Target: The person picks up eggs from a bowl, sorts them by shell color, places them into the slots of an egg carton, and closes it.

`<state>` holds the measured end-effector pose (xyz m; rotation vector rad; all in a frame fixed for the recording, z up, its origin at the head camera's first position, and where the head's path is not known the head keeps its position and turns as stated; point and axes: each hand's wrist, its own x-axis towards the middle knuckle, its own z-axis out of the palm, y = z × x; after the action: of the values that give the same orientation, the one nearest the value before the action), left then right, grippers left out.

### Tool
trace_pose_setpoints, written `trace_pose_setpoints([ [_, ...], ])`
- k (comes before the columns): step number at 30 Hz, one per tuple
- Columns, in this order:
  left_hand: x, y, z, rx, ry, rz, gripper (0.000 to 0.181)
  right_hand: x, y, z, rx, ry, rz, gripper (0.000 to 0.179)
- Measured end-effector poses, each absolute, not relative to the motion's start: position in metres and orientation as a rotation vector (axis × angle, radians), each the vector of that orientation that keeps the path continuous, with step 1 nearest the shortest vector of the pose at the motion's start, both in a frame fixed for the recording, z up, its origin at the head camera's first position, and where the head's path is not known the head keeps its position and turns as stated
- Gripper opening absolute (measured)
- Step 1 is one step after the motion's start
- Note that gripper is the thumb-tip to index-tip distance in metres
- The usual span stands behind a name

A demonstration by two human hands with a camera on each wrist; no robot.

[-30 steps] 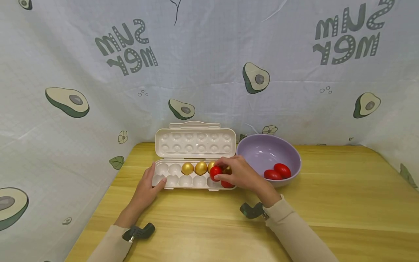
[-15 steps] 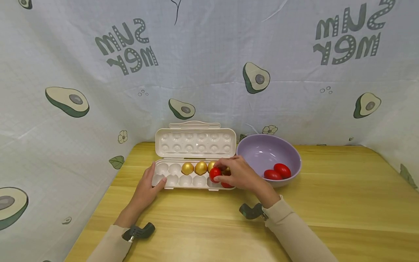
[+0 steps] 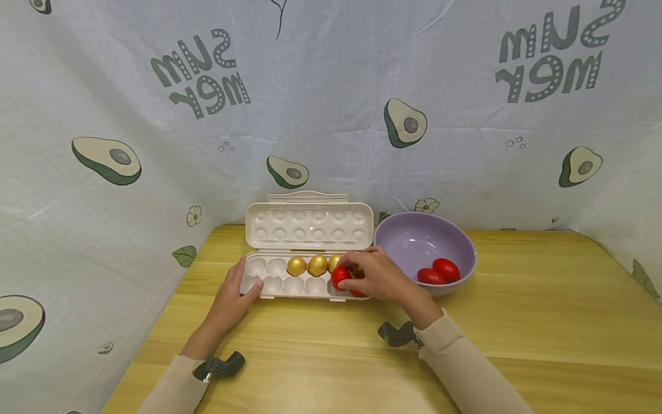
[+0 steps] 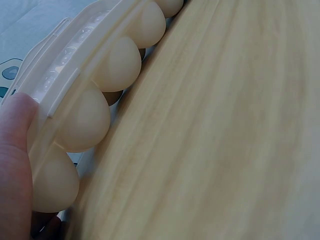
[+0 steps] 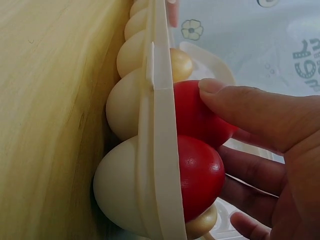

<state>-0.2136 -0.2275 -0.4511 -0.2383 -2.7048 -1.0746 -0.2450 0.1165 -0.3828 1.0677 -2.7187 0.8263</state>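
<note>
“At the left end of the egg carton [image 3: 293, 285], what?”

“Only the left hand [image 3: 230, 300], thumb spread from fairly straight fingers, braced rather than gripping; probably to stop any sliding.”

“Further right?”

“Lid [image 3: 309, 225] folded back to the far side, baring both rows; gold eggs [image 3: 317, 265] along the far one.”

“Then?”

“At the near row's second cup from the right, a red egg [image 3: 339, 278], pinched between thumb and fingers of the right hand [image 3: 380, 279]; can't tell if seated. Likely held by its sides to clear another red egg [image 5: 201, 177], just right.”

“Rightmost?”

“Purple bowl [image 3: 405, 244] with two more red eggs [image 3: 431, 276], perhaps close for easy reach.”
</note>
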Motion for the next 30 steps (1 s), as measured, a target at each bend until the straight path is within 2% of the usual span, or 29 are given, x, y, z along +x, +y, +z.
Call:
trace_pose_setpoints([
  [30,-0.214,-0.2277,-0.4521,-0.24,-2.704,-1.072,0.082,-0.2439,0.1142,-0.3826,1.106,-2.737,0.702,0.029],
])
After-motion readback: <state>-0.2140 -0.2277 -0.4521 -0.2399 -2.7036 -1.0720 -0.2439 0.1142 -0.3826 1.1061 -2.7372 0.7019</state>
